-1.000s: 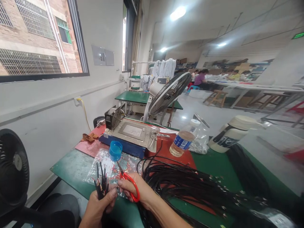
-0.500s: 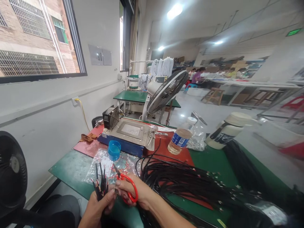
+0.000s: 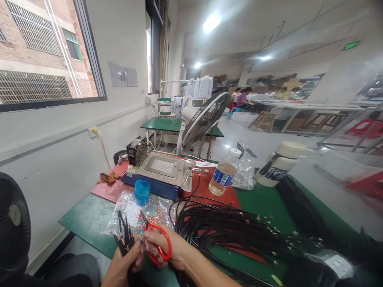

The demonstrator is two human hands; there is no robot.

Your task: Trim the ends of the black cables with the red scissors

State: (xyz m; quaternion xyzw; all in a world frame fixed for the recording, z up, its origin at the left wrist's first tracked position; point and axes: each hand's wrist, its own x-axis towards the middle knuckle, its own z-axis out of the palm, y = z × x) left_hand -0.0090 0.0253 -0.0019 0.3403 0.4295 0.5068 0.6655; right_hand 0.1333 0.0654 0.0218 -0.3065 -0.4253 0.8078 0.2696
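Observation:
My left hand [image 3: 127, 257] is closed around a bundle of black cables [image 3: 124, 231], whose stripped ends with thin coloured wires point up. In my right hand [image 3: 160, 247] is a pair of red-handled scissors [image 3: 168, 236], its dark blades aimed up and to the left. The fingertips of both hands meet beside the bundle; what they pinch there is too small to make out. Behind them a clear plastic bag [image 3: 115, 218] lies flat with small red and orange wire scraps on it. A blue cup [image 3: 141, 193] stands on that bag.
A large heap of black cables [image 3: 221, 227] spreads to the right. Behind the cup sits a blue-sided machine [image 3: 152, 184] with a small fan [image 3: 137, 152]. A bottle [image 3: 222, 175] and a beige jug [image 3: 278, 165] stand further right. Several people work in the background.
The view has shifted slightly, so the scene sits a little further left. Both hands keep their hold on the cables and the scissors, fingertips still together.

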